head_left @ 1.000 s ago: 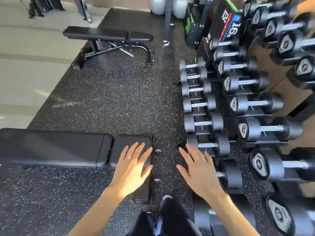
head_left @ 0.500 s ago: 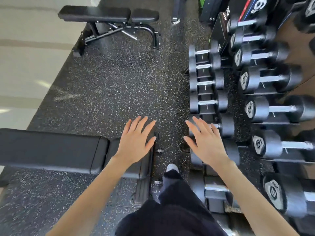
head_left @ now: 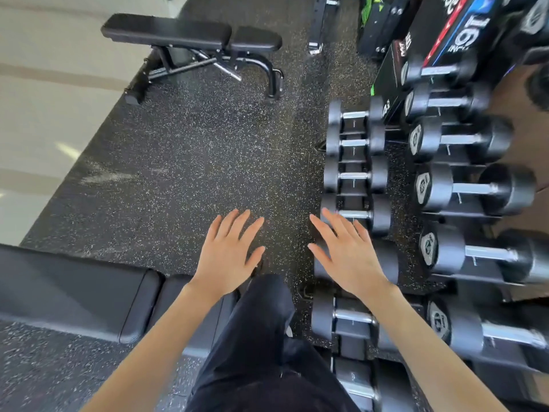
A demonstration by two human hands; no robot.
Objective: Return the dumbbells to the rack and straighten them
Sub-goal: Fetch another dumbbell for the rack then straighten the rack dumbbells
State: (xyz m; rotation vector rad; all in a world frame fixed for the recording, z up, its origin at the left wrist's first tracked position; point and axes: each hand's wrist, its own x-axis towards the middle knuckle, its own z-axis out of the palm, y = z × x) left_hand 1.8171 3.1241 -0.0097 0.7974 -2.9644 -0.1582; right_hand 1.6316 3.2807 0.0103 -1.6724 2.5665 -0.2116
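Observation:
A tiered rack (head_left: 353, 165) on the right holds black dumbbells with chrome handles. Small dumbbells (head_left: 355, 176) fill the lower row, and bigger dumbbells (head_left: 472, 190) lie on the tier above. My right hand (head_left: 347, 257) hovers flat with fingers spread above the lower row, covering part of one dumbbell (head_left: 386, 263). My left hand (head_left: 228, 251) is held out beside it, fingers apart, over the speckled floor near a bench's end. Neither hand holds anything.
A black flat bench (head_left: 74, 289) lies at my lower left, and an adjustable bench (head_left: 190, 40) stands further ahead. Black boxes with printed labels (head_left: 445, 34) sit beyond the rack. My dark trouser leg (head_left: 261, 322) fills the bottom centre. Speckled rubber floor (head_left: 193, 162) stretches between the benches.
The view has moved forward along the rack, so the near bench has slid down and left. Both hands stay open and spread, now further ahead over the floor and lower row.

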